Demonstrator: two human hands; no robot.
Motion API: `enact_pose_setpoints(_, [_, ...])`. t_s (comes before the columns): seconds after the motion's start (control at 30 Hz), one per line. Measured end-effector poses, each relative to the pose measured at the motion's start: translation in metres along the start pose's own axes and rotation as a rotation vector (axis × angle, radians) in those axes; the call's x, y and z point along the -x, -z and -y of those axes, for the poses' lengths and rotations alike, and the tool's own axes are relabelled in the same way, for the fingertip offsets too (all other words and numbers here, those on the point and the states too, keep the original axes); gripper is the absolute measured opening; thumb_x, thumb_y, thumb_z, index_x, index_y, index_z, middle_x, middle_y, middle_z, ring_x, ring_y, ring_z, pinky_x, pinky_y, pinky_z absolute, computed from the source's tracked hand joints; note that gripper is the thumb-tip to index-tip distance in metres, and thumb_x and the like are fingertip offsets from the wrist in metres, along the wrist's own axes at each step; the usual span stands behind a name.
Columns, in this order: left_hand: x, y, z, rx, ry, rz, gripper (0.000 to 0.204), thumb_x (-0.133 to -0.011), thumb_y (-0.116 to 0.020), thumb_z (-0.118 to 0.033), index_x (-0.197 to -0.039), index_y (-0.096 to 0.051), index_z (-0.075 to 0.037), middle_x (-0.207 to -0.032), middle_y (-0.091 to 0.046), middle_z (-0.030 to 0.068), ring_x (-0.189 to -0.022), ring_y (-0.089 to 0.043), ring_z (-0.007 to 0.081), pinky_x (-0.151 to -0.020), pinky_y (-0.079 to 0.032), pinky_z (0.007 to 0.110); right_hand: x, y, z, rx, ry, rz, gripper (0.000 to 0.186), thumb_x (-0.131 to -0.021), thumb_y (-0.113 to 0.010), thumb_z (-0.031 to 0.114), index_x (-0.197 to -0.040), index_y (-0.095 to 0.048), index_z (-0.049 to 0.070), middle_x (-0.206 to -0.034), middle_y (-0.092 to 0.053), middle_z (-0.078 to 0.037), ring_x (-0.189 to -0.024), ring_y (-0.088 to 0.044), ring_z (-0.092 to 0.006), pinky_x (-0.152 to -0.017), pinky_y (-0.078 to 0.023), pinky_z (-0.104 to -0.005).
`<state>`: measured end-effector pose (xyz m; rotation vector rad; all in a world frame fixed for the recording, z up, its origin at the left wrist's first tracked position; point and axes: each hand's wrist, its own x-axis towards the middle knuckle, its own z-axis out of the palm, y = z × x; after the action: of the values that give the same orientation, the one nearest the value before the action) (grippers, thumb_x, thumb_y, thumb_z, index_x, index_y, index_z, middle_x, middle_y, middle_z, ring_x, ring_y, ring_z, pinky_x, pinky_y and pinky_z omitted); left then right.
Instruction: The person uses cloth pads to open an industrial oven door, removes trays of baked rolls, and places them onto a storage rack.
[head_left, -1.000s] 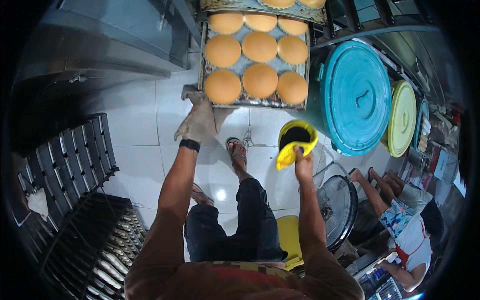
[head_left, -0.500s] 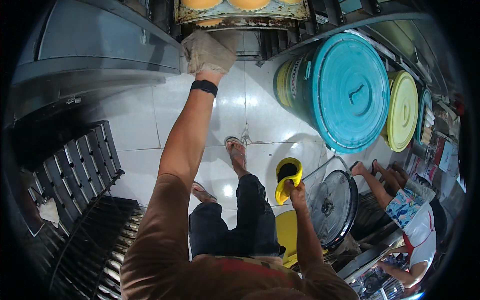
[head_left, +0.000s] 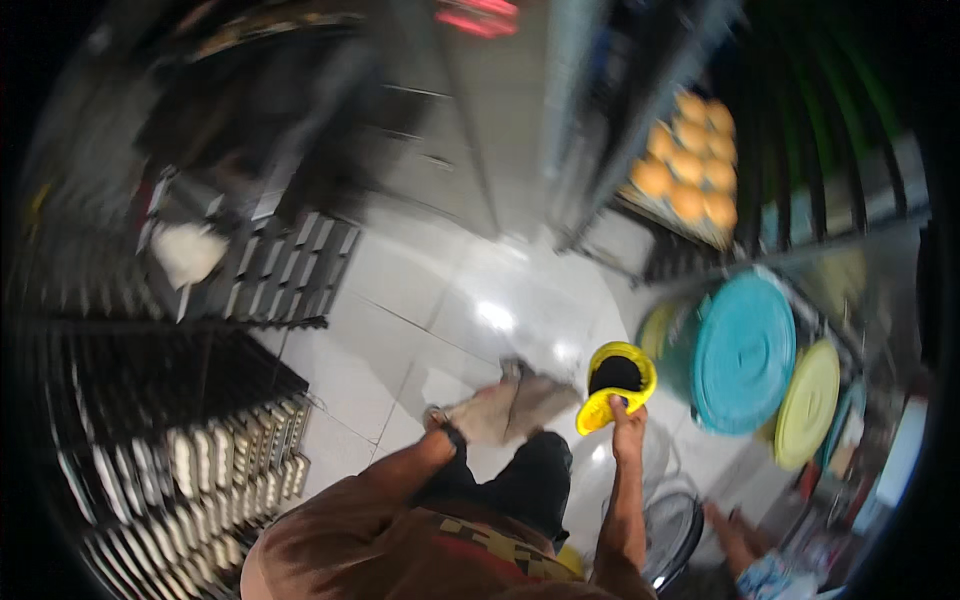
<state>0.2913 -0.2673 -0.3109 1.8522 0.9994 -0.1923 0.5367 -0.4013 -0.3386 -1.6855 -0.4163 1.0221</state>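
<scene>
My right hand (head_left: 628, 425) is closed on the rim of a yellow mitt-like thing (head_left: 597, 412). Its wide opening faces up and shows a black inside. A beige cloth (head_left: 490, 412), perhaps a mitt, covers my left hand (head_left: 447, 432) just past the dark wristband. That cloth is in front of my legs, blurred by motion, and it hides the fingers. Both hands are low and near my body, with the floor beneath them.
A rack holds a tray of round golden buns (head_left: 690, 170) at the far right. Large tubs with a teal lid (head_left: 745, 352) and a pale yellow lid (head_left: 808, 405) stand below it. Dark racks of pale trays (head_left: 200, 470) line the left. Someone's leg (head_left: 735, 540) shows lower right.
My left arm has drawn back from the tray rack to my body, the cloth still over the hand. My view has swung left. My right hand still holds the yellow mitt-like thing.
</scene>
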Motion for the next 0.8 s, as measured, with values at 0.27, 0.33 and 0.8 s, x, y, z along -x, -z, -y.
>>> enact_pose_setpoints(0.27, [0.246,0.155,0.027,1.898,-0.06,-0.06,0.046,-0.089,-0.045,-0.047,-0.104,-0.047,-0.004,-0.099,-0.061,0.0133,-0.087,-0.06,0.0259,-0.07,-0.05,0.039,0.071,-0.216,0.267,0.296,0.732,0.268,0.022,-0.088,-0.059,0.012,-0.105,-0.06,-0.003,-0.098,-0.062,-0.006,-0.088,-0.057,-0.0148,-0.08,-0.046,-0.0288])
enact_pose_setpoints(0.33, [0.273,0.2,0.024,2.22,-0.129,-0.035,0.046,-0.092,-0.041,-0.052,-0.099,-0.052,-0.008,-0.099,-0.062,0.0099,-0.086,-0.06,0.023,-0.069,-0.051,0.038,0.088,-0.269,0.318,0.27,0.86,0.327,0.019,-0.09,-0.057,0.011,-0.102,-0.06,-0.003,-0.093,-0.06,-0.003,-0.084,-0.056,-0.0122,-0.077,-0.046,-0.0271])
enact_pose_setpoints(0.8, [0.303,0.48,0.13,0.563,-0.512,-1.184,0.027,-0.079,-0.055,-0.03,-0.094,-0.058,-0.007,-0.091,-0.06,0.0092,-0.087,-0.059,0.0237,-0.074,-0.046,0.039,0.038,-0.526,0.423,1.245,1.049,0.92,0.05,-0.088,-0.057,0.026,-0.125,-0.046,-0.005,-0.12,-0.052,-0.03,-0.114,-0.049,-0.0411,-0.099,-0.039,-0.0426])
